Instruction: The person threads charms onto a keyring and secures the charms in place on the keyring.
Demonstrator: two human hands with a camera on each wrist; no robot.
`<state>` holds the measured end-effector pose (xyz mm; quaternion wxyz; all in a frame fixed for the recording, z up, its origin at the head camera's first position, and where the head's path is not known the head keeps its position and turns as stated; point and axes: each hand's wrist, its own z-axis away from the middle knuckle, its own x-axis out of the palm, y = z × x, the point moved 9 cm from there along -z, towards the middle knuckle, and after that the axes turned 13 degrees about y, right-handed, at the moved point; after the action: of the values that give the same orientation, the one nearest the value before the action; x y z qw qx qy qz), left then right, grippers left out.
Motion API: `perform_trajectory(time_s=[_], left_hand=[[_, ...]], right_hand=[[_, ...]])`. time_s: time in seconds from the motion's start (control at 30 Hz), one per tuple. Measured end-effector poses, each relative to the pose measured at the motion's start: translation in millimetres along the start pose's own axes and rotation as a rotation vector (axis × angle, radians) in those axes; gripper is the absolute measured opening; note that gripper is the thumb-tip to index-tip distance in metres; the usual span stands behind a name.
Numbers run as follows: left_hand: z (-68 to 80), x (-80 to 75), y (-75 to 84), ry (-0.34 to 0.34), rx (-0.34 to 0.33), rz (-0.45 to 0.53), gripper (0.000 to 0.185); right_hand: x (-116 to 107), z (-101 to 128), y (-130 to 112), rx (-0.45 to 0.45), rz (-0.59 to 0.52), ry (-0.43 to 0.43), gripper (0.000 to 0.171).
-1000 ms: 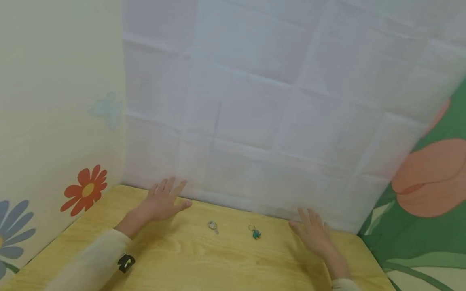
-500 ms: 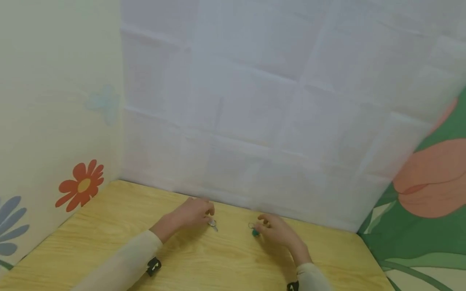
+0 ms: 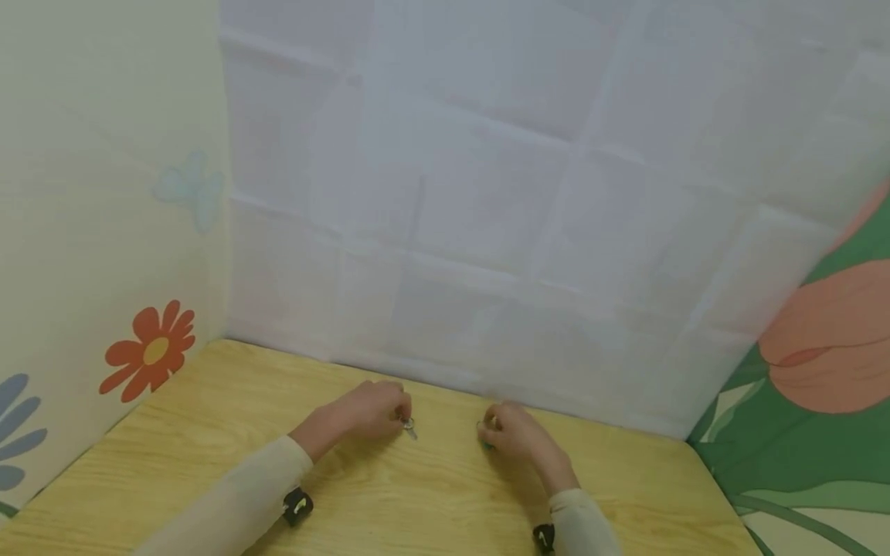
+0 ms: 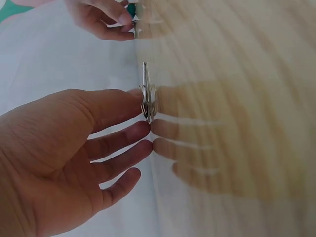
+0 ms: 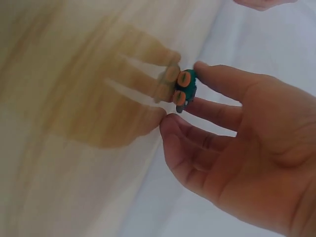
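Both hands sit on the table (image 3: 208, 432) near the white cloth (image 3: 528, 232) backdrop, wrists w/ beige sleeves (image 3: 236, 502) and small black tags (image 3: 297, 506). Left hand (image 3: 371, 413) lies w/ fingers loosely bent; in the left wrist view its thumb and forefinger tips (image 4: 136, 96) meet the silver key (image 4: 147, 94) at the ring end, key on edge on the wood, blade running away from the fingertips toward the other hand. Middle, ring and little fingers (image 4: 133, 148) sit just below the key, tips on the table, slightly spread, not round anything. In the head view the key (image 3: 409, 425) pokes out just past the left fingertips, on the side facing the right hand. Right hand (image 3: 514, 432) is curled over the green charm (image 5: 185, 88); right wrist view shows the charm, green w/ orange spots, between thumb tip (image 5: 170, 126) and forefinger tip (image 5: 205, 69), touching the forefinger, resting against the table. Gap thumb-to-forefinger narrow; can't tell if the thumb actually presses the charm. Other right fingers half-bent behind it, holding nothing. Head view hides most of the charm under the right knuckles. Key and charm are apart, w/ bare wood between the two sets of fingertips. Flower-print panels (image 3: 149, 351) stand left and right of the table.
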<state>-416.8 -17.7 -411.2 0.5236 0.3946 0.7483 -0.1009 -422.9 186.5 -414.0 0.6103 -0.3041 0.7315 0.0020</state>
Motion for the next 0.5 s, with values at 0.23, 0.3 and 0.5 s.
perform_trajectory(time_s=[0.23, 0.3, 0.5], left_hand=[[-2.4, 0.3, 2.4, 0.007, 0.008, 0.002, 0.008], [-2.2, 0.8, 2.3, 0.007, 0.001, 0.015, 0.008], [0.1, 4.1, 0.8, 0.025, 0.001, 0.057, 0.011]], right_hand=[[0.3, 2.2, -11.4, -0.042, 0.005, 0.015, 0.016], [1.5, 1.9, -12.4, -0.044, 0.008, 0.018, 0.016], [8.7, 2.1, -5.9, -0.023, 0.021, 0.022, 0.014]])
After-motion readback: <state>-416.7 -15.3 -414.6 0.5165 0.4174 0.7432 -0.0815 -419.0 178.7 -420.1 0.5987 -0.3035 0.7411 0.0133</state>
